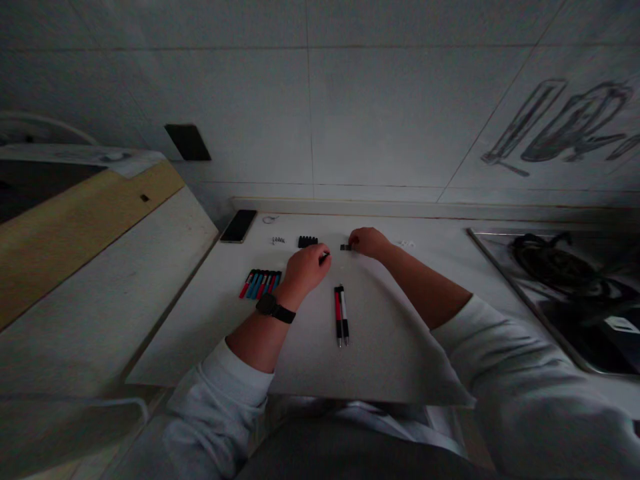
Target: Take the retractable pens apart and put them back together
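My left hand, with a black watch on the wrist, rests on the white table. Its fingers are curled round a small dark pen part. My right hand lies farther back, fingers pinched at a small dark piece. Two assembled pens, one red and one white, lie side by side in front of my hands. A row of red and blue pen barrels lies left of my left hand. A cluster of black caps sits behind it.
A black phone lies at the table's back left. Small springs and white bits lie near the wall. A gas hob is at the right. A wooden-edged counter stands at the left.
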A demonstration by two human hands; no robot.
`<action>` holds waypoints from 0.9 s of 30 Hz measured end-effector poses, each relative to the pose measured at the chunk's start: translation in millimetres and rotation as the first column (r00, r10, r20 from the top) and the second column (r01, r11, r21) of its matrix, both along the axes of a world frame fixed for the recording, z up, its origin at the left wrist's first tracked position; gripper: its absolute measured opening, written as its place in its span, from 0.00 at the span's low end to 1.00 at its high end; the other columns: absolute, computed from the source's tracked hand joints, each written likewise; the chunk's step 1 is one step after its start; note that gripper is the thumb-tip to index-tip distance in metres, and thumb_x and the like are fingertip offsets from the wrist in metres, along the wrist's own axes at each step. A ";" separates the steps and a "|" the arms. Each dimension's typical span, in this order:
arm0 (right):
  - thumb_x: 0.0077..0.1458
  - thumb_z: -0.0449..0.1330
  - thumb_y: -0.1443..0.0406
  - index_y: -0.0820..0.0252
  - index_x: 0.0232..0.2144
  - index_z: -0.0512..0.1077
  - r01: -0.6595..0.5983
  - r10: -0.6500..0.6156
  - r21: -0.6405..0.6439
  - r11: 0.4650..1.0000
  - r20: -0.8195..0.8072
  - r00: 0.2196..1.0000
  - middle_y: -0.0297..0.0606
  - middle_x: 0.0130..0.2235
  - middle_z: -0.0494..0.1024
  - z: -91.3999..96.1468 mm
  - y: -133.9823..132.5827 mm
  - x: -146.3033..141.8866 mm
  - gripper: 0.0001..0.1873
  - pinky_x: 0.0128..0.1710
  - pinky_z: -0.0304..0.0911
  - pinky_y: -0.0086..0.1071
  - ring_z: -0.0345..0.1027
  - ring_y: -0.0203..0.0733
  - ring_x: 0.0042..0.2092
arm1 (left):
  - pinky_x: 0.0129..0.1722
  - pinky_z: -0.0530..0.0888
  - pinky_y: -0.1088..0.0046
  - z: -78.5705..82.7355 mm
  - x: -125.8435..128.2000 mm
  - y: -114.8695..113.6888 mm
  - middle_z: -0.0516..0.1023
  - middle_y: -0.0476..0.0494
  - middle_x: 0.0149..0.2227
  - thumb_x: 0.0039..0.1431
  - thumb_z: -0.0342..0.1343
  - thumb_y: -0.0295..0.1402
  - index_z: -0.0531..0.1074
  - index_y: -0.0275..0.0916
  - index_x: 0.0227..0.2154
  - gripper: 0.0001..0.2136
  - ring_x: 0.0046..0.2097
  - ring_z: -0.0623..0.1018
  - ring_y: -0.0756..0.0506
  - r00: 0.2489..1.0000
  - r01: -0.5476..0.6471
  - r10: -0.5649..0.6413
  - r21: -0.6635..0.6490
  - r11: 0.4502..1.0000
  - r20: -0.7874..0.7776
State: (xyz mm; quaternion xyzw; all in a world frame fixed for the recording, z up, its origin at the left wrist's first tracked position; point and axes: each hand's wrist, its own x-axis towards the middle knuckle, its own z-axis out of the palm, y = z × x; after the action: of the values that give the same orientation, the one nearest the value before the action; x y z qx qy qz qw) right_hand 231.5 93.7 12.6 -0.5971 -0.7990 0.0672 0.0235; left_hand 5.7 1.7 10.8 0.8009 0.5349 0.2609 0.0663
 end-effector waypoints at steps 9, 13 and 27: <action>0.60 0.61 0.67 0.57 0.42 0.81 -0.075 0.085 0.064 0.995 -0.176 0.981 0.39 0.43 0.84 5.8 -30.5 -3.8 0.10 0.45 0.63 0.29 0.75 0.41 0.44 | 0.41 0.72 0.69 1.3 0.1 -0.4 0.83 0.44 0.41 0.66 0.57 0.33 0.77 0.41 0.43 0.07 0.42 0.80 0.44 1.000 -0.013 0.013 -0.011 1.000 -0.004; 0.58 0.64 0.67 0.56 0.41 0.81 -0.194 0.188 -0.003 0.981 -0.223 0.956 0.37 0.41 0.83 3.5 -57.1 -12.1 0.09 0.44 0.63 0.29 0.75 0.40 0.42 | 0.39 0.71 0.69 0.2 0.2 0.0 0.83 0.44 0.40 0.66 0.57 0.33 0.77 0.42 0.43 0.06 0.41 0.80 0.44 1.000 -0.013 0.013 -0.006 1.000 0.000; 0.65 0.58 0.66 0.58 0.46 0.77 -0.175 0.184 0.067 0.982 -0.186 0.965 0.44 0.48 0.77 -9.4 -93.0 -19.8 0.10 0.45 0.62 0.29 0.73 0.41 0.45 | 0.38 0.70 0.69 -5.5 -0.9 2.1 0.83 0.43 0.40 0.66 0.57 0.34 0.77 0.42 0.42 0.06 0.41 0.80 0.43 1.000 0.008 -0.008 -0.011 1.000 -0.017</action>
State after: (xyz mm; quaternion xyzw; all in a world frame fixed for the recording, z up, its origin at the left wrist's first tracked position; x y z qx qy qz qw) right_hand 211.7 0.7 3.2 -0.5123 -0.8452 0.1059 0.1089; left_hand 4.8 3.7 5.3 0.8048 0.5337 0.2509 0.0673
